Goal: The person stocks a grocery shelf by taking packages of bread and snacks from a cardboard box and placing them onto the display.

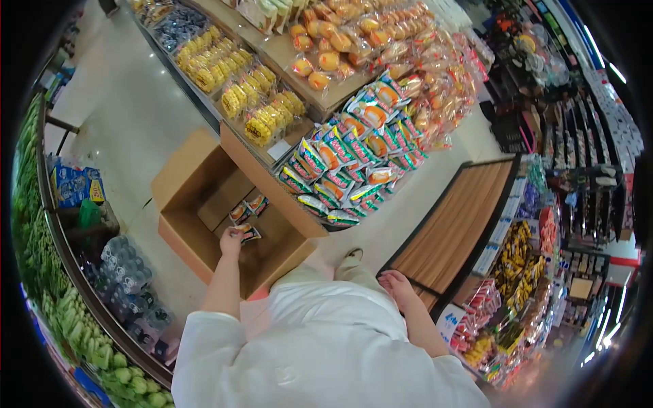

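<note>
Gripping snack packet in left hand, over cardboard box

head-worn fisheye view, steeply downward, close overhead

From my remote view, the left hand covers part of the snack packet, so I cannot confirm the grip. Print on the packets in the cardboard box is too small to read. The circular lens border crops the produce rack and the far shelving. The right hand shows fingers only partly.
</note>
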